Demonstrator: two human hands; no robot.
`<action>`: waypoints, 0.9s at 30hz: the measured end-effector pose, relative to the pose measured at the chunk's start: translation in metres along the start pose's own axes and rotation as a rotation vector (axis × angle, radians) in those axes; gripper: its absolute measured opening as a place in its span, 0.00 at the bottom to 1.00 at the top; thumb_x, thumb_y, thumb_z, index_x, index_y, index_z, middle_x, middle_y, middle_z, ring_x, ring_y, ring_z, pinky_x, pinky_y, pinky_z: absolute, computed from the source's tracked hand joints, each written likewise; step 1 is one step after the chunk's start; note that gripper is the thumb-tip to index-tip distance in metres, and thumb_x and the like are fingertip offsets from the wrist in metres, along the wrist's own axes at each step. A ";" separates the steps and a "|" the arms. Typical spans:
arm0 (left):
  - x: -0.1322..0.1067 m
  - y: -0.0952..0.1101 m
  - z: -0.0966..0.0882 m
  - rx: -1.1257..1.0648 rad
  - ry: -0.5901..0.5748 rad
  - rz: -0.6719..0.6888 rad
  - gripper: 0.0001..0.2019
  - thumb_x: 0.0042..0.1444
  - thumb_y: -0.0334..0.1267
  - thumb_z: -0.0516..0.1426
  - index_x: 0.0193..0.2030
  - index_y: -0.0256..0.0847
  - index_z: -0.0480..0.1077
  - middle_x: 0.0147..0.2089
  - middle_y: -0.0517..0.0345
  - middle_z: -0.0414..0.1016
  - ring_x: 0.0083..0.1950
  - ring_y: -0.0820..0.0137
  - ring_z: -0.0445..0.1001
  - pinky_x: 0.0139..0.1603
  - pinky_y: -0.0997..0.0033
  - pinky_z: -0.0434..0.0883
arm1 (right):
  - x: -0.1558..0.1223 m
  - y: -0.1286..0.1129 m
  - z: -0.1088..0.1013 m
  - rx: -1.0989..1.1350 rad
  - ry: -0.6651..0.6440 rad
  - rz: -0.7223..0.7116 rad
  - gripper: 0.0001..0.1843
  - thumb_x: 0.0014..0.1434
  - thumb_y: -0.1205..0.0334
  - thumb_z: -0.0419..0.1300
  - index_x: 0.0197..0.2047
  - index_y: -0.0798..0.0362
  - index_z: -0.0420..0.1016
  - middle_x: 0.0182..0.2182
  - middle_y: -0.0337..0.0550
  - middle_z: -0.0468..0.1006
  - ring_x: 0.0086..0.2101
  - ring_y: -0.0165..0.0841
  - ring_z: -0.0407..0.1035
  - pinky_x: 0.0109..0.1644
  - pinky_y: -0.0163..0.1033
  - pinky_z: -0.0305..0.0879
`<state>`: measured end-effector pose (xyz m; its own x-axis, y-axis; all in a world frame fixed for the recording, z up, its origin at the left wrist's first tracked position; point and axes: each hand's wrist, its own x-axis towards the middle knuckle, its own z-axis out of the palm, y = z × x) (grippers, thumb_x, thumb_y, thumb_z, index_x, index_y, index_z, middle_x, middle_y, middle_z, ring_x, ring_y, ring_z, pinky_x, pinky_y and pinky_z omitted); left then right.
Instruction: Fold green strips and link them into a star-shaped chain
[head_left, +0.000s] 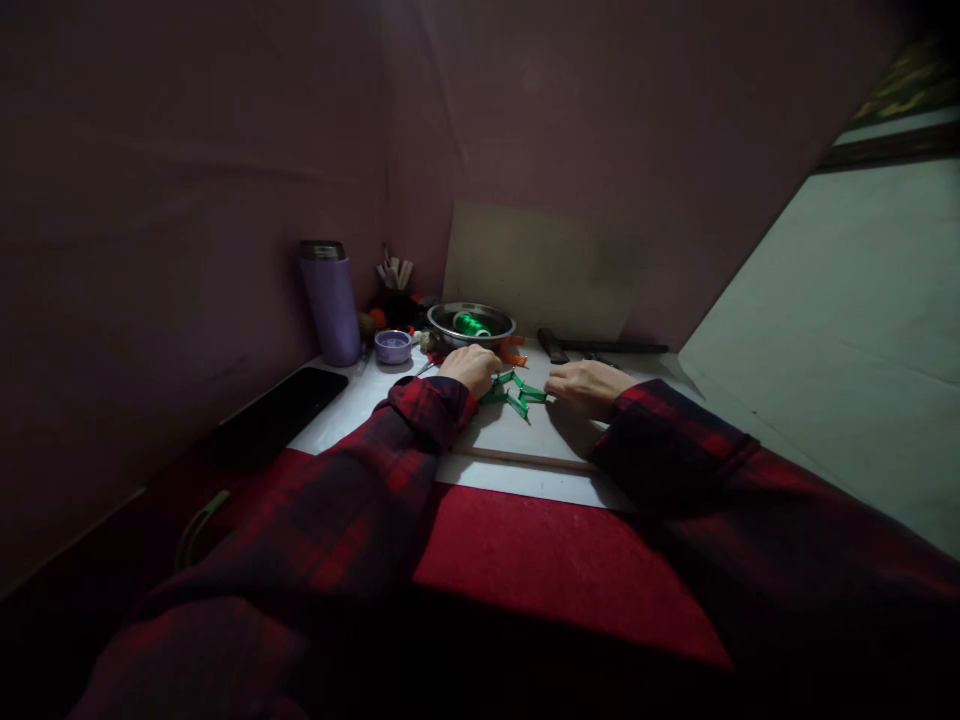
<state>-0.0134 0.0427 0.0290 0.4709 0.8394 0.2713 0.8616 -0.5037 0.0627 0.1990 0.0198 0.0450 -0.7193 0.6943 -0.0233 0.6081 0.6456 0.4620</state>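
A green star-shaped outline (534,394), which looks like thread wound around small upright nails, sits on a pale board (517,437). At the star's left side is my left hand (469,370), its fingers bent inward and partly covering that side; what lies under the fingertips is hidden. Close to the star's right point, my right hand (586,387) has its fingers pinched together. Whatever they pinch is too small to make out. Behind the star, a metal bowl (436,324) holds a spool of shiny green thread (470,324).
A purple tumbler (331,305) and a purple lid (393,347) stand at the left. Nearer lies a dark phone (296,405). Orange-handled tool (513,350) sits by the bowl. Behind my right hand is a hammer (553,346). A board (536,265) leans on the wall.
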 end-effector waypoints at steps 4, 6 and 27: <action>0.000 -0.001 0.001 -0.012 0.004 0.002 0.19 0.52 0.29 0.50 0.46 0.46 0.76 0.47 0.51 0.76 0.49 0.63 0.73 0.49 0.68 0.68 | 0.001 0.000 -0.004 -0.004 -0.009 -0.024 0.12 0.58 0.73 0.49 0.33 0.58 0.74 0.32 0.50 0.75 0.28 0.29 0.66 0.29 0.35 0.51; 0.000 -0.001 0.001 -0.016 0.003 0.005 0.19 0.52 0.29 0.50 0.45 0.45 0.76 0.47 0.51 0.76 0.49 0.63 0.73 0.50 0.68 0.68 | 0.001 -0.001 -0.005 0.010 -0.004 -0.037 0.12 0.57 0.73 0.49 0.32 0.58 0.74 0.32 0.50 0.75 0.28 0.30 0.66 0.29 0.35 0.52; -0.001 -0.001 0.000 -0.002 -0.002 0.020 0.18 0.52 0.29 0.49 0.45 0.44 0.76 0.45 0.48 0.76 0.48 0.60 0.73 0.46 0.66 0.68 | 0.013 -0.003 0.006 0.895 0.186 0.501 0.07 0.51 0.73 0.57 0.33 0.55 0.73 0.25 0.39 0.77 0.25 0.27 0.71 0.32 0.33 0.68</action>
<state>-0.0149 0.0430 0.0285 0.4888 0.8295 0.2702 0.8514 -0.5211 0.0595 0.1896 0.0284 0.0381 -0.3103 0.9367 0.1620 0.8231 0.3500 -0.4472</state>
